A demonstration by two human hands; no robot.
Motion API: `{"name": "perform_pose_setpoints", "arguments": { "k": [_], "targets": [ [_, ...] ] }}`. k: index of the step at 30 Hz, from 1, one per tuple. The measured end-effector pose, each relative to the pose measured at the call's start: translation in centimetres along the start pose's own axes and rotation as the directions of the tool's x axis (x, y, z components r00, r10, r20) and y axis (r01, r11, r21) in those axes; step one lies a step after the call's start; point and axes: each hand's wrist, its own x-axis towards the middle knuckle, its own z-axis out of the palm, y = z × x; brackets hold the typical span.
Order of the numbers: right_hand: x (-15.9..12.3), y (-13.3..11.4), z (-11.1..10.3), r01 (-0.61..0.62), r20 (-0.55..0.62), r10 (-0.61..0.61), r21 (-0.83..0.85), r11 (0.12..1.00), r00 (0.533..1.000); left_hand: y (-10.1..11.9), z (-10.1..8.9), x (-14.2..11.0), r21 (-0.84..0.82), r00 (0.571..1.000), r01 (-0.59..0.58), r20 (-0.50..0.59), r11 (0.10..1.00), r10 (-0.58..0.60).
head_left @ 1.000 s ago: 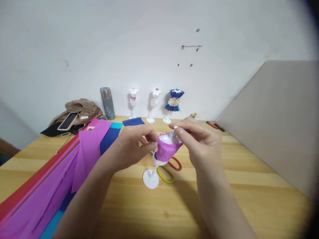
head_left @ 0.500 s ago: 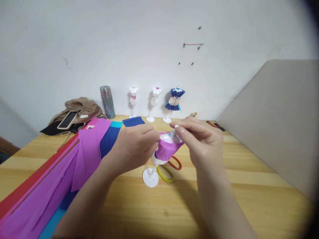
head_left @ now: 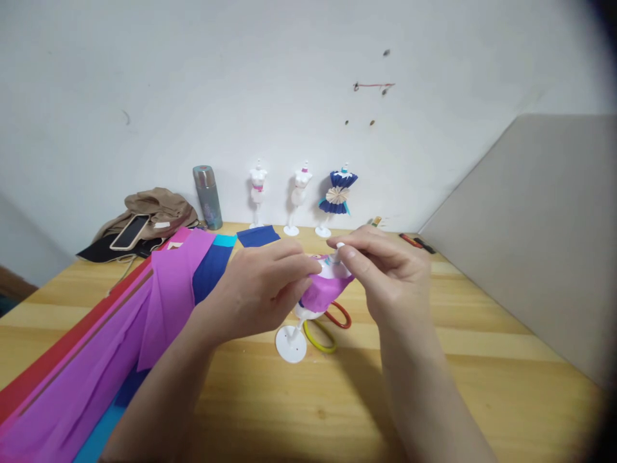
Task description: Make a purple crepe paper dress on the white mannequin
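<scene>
A small white dress-form mannequin [head_left: 290,344] leans between my hands, its round base low and near me. Purple crepe paper [head_left: 322,294] wraps its upper body, with the white chest showing above. My right hand [head_left: 393,273] pinches the mannequin's neck knob between thumb and fingers. My left hand [head_left: 270,283] is closed at the left edge of the purple paper, thumb and forefinger at its upper border by the shoulder. Behind the mannequin lie scissors, whose red handle loop [head_left: 340,315] and yellow handle loop [head_left: 319,336] show; their blades are hidden.
Three mannequins [head_left: 299,193] stand along the wall, one in a pleated navy paper dress [head_left: 339,193]. Purple, navy, blue and red paper sheets [head_left: 178,270] cover the left side. A thermos [head_left: 207,197], brown cloth [head_left: 159,209] and phone [head_left: 130,232] sit at the back left.
My left forefinger has moved right and over the paper's upper edge, and the left hand has opened out from a tighter fist. My right hand keeps its hold on the neck.
</scene>
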Motion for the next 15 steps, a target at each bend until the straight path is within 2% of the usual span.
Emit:
{"name": "perform_pose_setpoints", "arguments": {
  "k": [7,15],
  "targets": [
    [-0.18,0.09,-0.05,-0.007,0.01,0.007,-0.002,1.0,1.0,-0.22,-0.14,0.11,0.037,0.999,0.01,0.043,0.999,-0.012],
    [-0.13,-0.08,0.06,-0.018,0.009,0.018,-0.01,1.0,1.0,-0.33,-0.02,0.11,0.025,1.0,-0.013,0.005,1.0,0.013]
  ]
}}
